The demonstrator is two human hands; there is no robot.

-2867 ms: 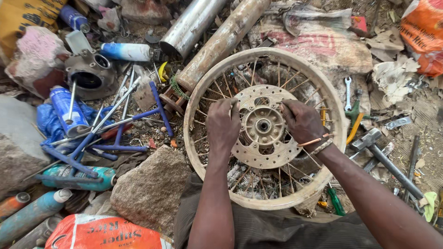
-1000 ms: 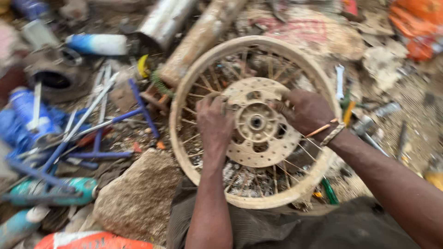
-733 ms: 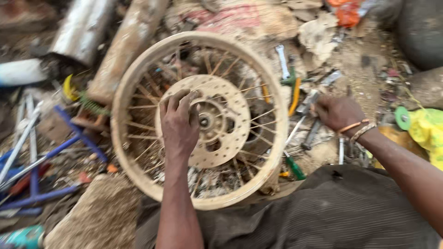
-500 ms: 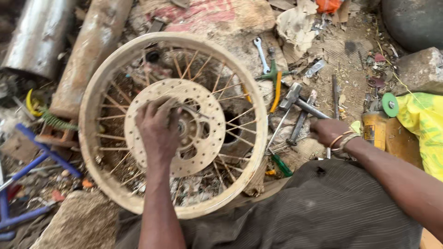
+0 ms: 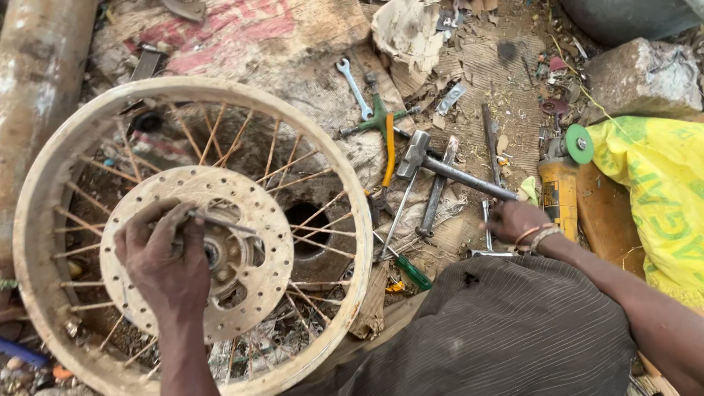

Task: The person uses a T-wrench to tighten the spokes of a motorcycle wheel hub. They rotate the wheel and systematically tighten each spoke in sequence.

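A dusty spoked wheel (image 5: 44, 183) lies flat on the ground with a perforated brake disc (image 5: 260, 213) at its hub. My left hand (image 5: 165, 257) rests on the disc near the hub and pinches a thin metal rod (image 5: 220, 221) against it. Off to the right, my right hand (image 5: 517, 220) reaches among loose tools on the ground, its fingers down by a hammer handle (image 5: 469, 180) and a small wrench (image 5: 488, 253); whether it grips one I cannot tell. Beaded bracelets circle that wrist.
Spanners (image 5: 354, 86), a hammer head (image 5: 412, 154), a green-handled screwdriver (image 5: 411, 271) and pliers lie between wheel and right hand. An angle grinder (image 5: 561, 183) with green disc sits beside a yellow sack (image 5: 653, 183). A rusty pipe (image 5: 37, 66) lies far left, a stone block (image 5: 642, 73) upper right.
My right hand left the wheel hub and swung right to the tools on the ground. My left hand stayed on the disc. The view shifted right, pushing the wheel leftward.
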